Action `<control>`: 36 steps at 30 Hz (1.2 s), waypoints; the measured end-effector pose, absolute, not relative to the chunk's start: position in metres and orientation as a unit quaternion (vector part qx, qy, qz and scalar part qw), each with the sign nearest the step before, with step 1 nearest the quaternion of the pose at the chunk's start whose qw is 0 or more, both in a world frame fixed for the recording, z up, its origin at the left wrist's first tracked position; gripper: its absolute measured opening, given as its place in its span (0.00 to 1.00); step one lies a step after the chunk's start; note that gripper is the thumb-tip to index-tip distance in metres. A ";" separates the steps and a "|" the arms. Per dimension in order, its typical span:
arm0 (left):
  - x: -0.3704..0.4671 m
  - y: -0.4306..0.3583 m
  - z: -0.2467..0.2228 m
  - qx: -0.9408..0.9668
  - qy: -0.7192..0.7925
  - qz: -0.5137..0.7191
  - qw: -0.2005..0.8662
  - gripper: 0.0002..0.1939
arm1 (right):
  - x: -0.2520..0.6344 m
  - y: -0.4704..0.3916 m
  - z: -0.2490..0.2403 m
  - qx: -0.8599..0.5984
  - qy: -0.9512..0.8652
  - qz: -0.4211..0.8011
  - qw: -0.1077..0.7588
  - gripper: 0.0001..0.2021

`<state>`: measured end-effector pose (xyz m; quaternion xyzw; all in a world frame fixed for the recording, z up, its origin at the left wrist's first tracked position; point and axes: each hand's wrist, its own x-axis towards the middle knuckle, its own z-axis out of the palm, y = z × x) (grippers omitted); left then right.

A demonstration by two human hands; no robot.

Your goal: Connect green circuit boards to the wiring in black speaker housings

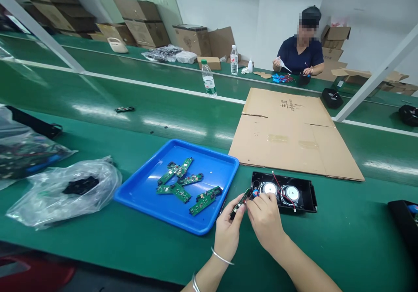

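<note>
My left hand is closed on a narrow green circuit board, held tilted between thumb and fingers. My right hand meets the board's right edge with its fingers pinched together; whatever they hold is hidden. A small blue part shows just behind those fingertips. Beyond the right hand lies an open black speaker housing, with two round silver speakers and thin red wires in it. To the left, a blue tray holds several similar green boards.
A flattened cardboard sheet lies behind the housing. Clear plastic bags are at the left, and a black case at the right edge. Across the bench, a co-worker sits holding a white bottle. A water bottle stands mid-bench.
</note>
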<state>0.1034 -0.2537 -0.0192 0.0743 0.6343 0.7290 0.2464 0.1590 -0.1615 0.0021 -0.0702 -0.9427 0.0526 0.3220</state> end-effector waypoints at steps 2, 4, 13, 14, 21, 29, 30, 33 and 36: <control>0.105 -0.252 -0.022 0.047 0.596 0.758 0.261 0.20 | 0.159 -0.163 -0.001 -0.076 -0.939 0.058 0.331 0.14; 0.106 -0.251 -0.023 0.019 0.559 0.783 0.272 0.20 | 0.159 -0.165 -0.004 -0.077 -0.934 0.068 0.343 0.14; 0.108 -0.248 -0.015 0.004 0.531 0.796 0.292 0.18 | 0.160 -0.166 -0.012 -0.092 -0.909 0.107 0.392 0.12; 0.109 -0.248 -0.014 0.005 0.528 0.797 0.292 0.18 | 0.160 -0.166 -0.012 -0.095 -0.905 0.112 0.398 0.12; 0.109 -0.248 -0.017 0.033 0.565 0.770 0.294 0.20 | 0.157 -0.162 -0.012 -0.100 -0.909 0.114 0.387 0.16; 0.097 -0.266 0.001 0.018 0.536 0.695 0.479 0.26 | 0.217 -0.106 0.008 -0.120 -0.948 0.104 0.277 0.15; 0.096 -0.269 0.002 0.008 0.527 0.690 0.495 0.27 | 0.229 -0.095 0.007 -0.149 -0.953 0.089 0.249 0.18; 0.098 -0.271 0.001 0.019 0.517 0.668 0.534 0.25 | 0.257 -0.070 -0.002 -0.171 -0.969 0.060 0.170 0.11; 0.100 -0.266 -0.002 0.072 0.536 0.649 0.535 0.23 | 0.267 -0.066 -0.012 -0.152 -0.970 0.056 0.180 0.05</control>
